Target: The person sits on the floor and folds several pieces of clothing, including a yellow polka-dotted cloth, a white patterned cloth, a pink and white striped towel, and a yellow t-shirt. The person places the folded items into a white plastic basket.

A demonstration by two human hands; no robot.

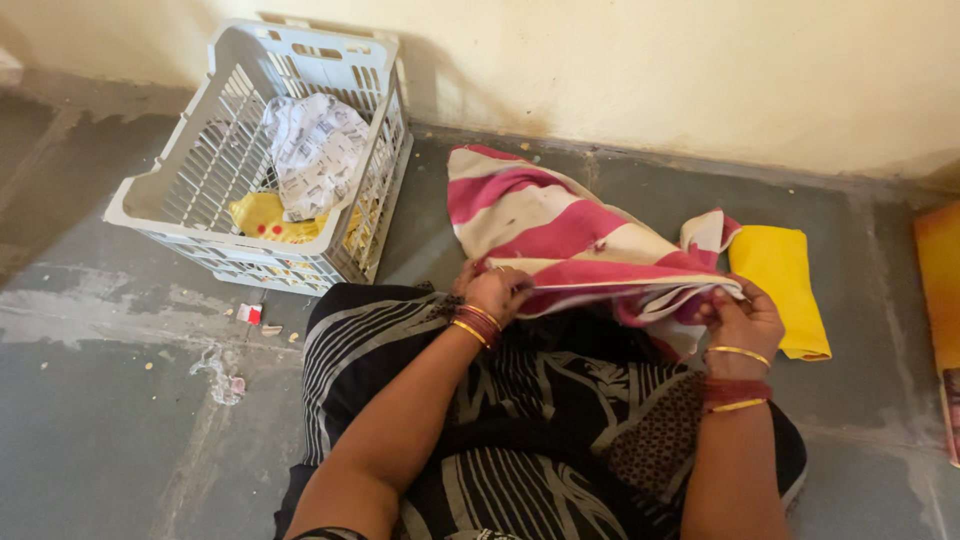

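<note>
A pink and white striped cloth [545, 225] lies spread on the grey floor in front of my lap. My left hand [495, 293] grips its near edge at the left, fingers closed on the fabric. My right hand [742, 318] pinches the near edge at the right, where the cloth bunches up. Both wrists wear gold and red bangles. My lap is covered by black and white patterned fabric [500, 400].
A folded yellow cloth [785, 280] lies on the floor just right of the striped one. A white plastic crate [200, 160] at the left holds a white printed garment [318, 150] and a yellow one [262, 217]. Wall behind; orange object [940, 280] at far right; scraps of litter [248, 314].
</note>
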